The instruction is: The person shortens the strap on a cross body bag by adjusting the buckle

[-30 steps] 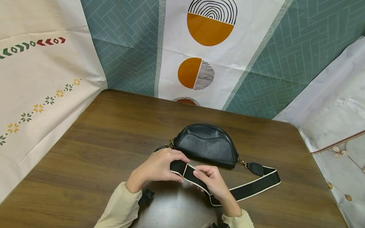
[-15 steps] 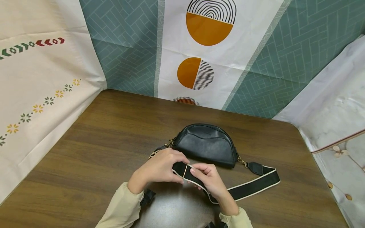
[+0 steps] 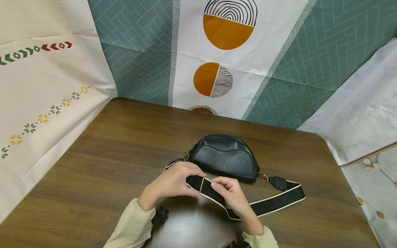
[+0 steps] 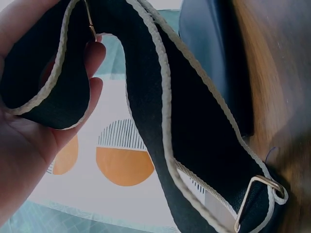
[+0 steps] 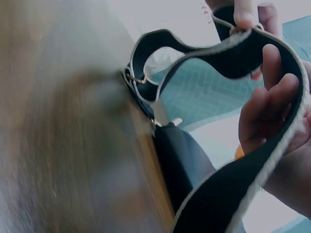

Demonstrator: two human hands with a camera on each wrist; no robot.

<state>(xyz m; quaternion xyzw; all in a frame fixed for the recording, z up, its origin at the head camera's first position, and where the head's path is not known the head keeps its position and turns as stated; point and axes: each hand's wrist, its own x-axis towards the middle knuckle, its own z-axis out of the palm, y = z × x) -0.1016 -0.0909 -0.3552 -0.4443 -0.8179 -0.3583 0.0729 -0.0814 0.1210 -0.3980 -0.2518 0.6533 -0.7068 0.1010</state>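
Observation:
A black half-moon handbag [image 3: 221, 160] lies on the table, its wide black strap [image 3: 276, 202] edged in cream and clipped at both ends with gold hardware. My left hand [image 3: 172, 182] holds a fold of the strap beside a thin gold slider [image 3: 201, 185]. Just to the right, my right hand [image 3: 232, 197] pinches the strap between thumb and fingers. In the left wrist view, the fold curves through my left palm, and a gold rectangular ring [image 4: 249, 199] shows lower on the strap. The right wrist view shows the strap [image 5: 279, 141] looping past my right fingers.
The brown wooden table [image 3: 102, 155] extends on both sides of the bag. A patterned cloth [image 3: 139, 55] hangs behind its far edge, with pale cloths [image 3: 52, 113] at the left and right. The strap's loose length bends out to the right of my right hand.
My right hand moves slightly left along the strap, then back right. The strap between the hands now looks straighter. My left hand stays nearly in place, and the bag has not moved.

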